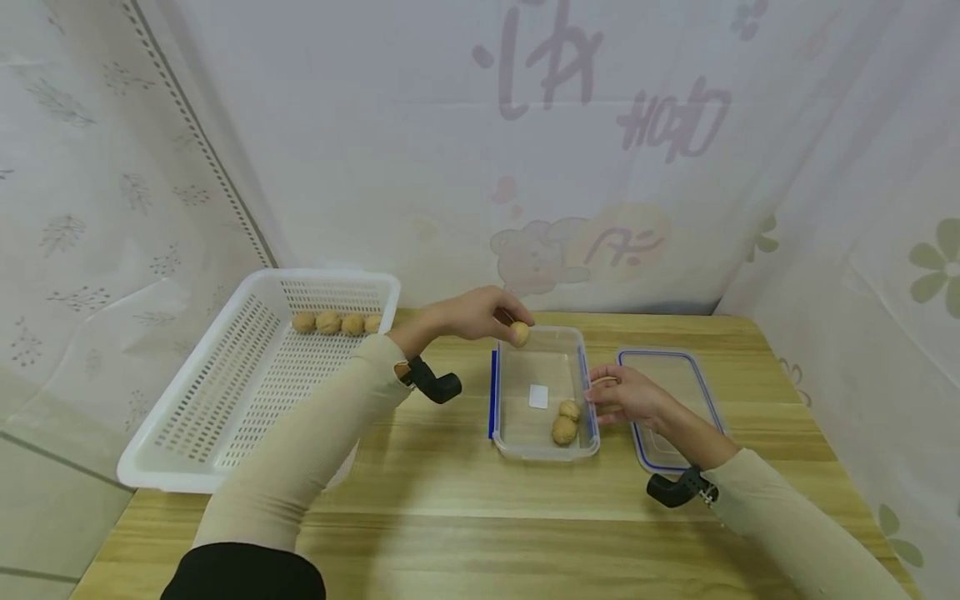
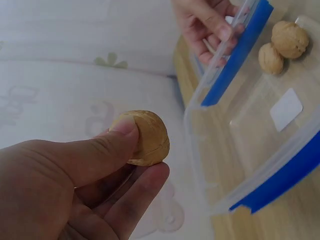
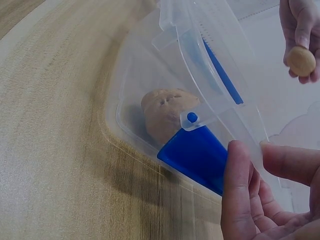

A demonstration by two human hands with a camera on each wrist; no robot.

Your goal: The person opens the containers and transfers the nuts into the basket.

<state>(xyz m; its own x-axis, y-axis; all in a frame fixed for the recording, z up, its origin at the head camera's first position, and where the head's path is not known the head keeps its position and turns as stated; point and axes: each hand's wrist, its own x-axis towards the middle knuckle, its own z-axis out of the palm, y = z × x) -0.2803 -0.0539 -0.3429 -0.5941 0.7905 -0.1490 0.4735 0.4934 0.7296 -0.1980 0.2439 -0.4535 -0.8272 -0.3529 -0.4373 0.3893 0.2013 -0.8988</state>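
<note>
Two round tan walnuts [image 1: 564, 431] sit in the near right part of the clear, rectangular plastic box [image 1: 547, 454] with blue clips [image 1: 494, 394]. Right hand [image 1: 630, 395] pinches its wall; left hand [image 1: 480, 315] pinches a third walnut [image 1: 519, 334] by the far left corner. Recommended: lower, don't drop. White perforated plastic basket [image 1: 168, 481], left: four walnuts [image 1: 328, 322] visible.

Behind the wooden surface [image 1: 450, 542] hangs a pale cloth [image 1: 375, 167] printed with faint pinkish lettering [image 1: 508, 67] and a bear [image 1: 528, 257]. The left cloth [image 1: 90, 167] shows leafy sprigs [image 1: 63, 233]; the right cloth [image 1: 862, 208], green flowers [image 1: 927, 257].
</note>
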